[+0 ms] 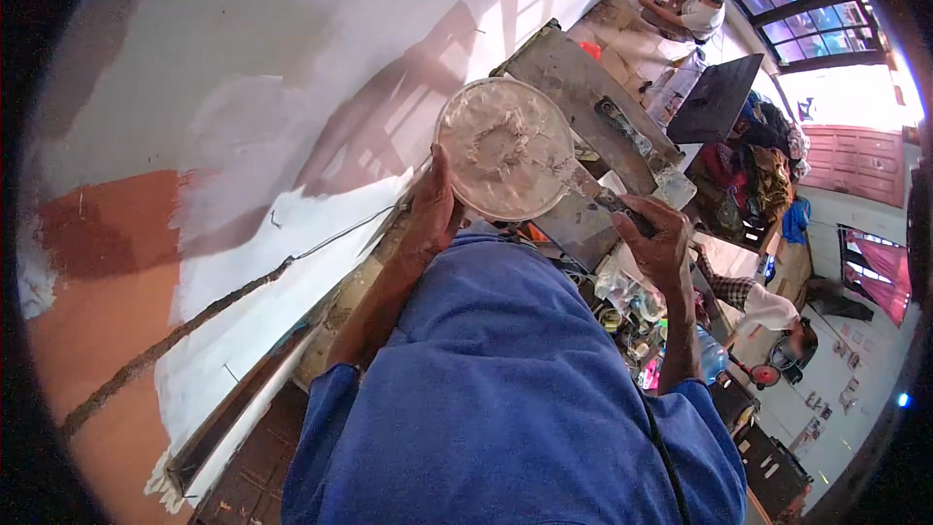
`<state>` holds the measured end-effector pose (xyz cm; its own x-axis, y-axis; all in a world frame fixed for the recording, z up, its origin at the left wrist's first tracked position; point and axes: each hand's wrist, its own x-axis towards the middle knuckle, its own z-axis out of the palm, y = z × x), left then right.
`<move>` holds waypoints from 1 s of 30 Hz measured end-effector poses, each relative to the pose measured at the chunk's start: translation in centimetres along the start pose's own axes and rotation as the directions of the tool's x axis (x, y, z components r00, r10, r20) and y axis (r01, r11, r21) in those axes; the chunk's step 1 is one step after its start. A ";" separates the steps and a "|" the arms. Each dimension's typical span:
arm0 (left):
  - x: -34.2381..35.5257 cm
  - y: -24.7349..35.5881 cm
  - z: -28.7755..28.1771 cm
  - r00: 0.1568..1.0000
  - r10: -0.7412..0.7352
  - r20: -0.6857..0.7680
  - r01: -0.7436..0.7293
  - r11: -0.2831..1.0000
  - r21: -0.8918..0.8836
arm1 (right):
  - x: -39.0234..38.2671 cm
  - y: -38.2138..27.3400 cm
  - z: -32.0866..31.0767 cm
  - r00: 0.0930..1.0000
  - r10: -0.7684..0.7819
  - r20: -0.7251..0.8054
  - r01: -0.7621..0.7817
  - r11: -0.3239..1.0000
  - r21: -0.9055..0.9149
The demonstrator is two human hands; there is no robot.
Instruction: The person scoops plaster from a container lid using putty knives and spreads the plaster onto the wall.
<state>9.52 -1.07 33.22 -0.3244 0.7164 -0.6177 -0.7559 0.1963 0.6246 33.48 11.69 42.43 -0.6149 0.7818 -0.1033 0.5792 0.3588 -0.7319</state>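
Observation:
My left hand [432, 209] grips the near rim of a round white tub [503, 148] filled with pale, lumpy putty, held up in front of my blue shirt. My right hand [656, 238] is closed around the handle of a putty knife [593, 190], whose flat blade reaches into the right side of the tub. Both forearms rise from the lower edge. The wall [272, 97] to my left is partly skimmed white, with a reddish-brown patch at the left.
A grey plank scaffold platform [583, 83] with a trowel on it lies just beyond the tub. A thin wire [243, 292] runs along the wall. Far below, one person [695, 5] sits on the floor and another [777, 316] sits near cluttered tables.

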 end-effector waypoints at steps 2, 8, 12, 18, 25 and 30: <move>-1.8 1.1 0.6 0.991 0.120 0.067 -0.130 0.977 0.169 | 0.1 0.5 0.2 0.999 -0.050 -0.013 0.049 0.998 -0.030; -4.4 2.7 0.3 0.967 0.197 0.162 -0.160 0.964 -0.214 | 0.9 -2.3 -0.5 0.991 -0.072 0.114 0.081 0.994 -0.074; -4.6 2.3 -1.8 0.968 0.235 0.090 -0.185 0.908 -0.376 | 2.0 -2.4 -1.1 0.972 -0.204 0.114 0.211 0.976 -0.053; -7.4 3.3 -3.4 0.807 0.579 0.112 -0.588 0.806 0.072 | 3.8 -5.7 -3.3 0.932 -0.317 0.178 0.330 0.942 -0.053; -9.0 3.8 -4.6 0.940 0.315 -0.129 -0.340 0.881 -0.330 | 6.6 -9.4 -4.8 0.811 -0.530 0.246 0.566 0.818 -0.106; -10.3 3.8 -5.2 0.910 0.384 -0.156 -0.413 0.871 -0.265 | 8.2 -11.4 -5.1 0.701 -0.654 0.283 0.710 0.679 -0.189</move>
<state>7.06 -11.18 39.49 -0.6741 0.6231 -0.3966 -0.6753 -0.3022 0.6728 24.54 16.64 53.38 -0.9618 0.1689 0.2155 0.0578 0.8946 -0.4431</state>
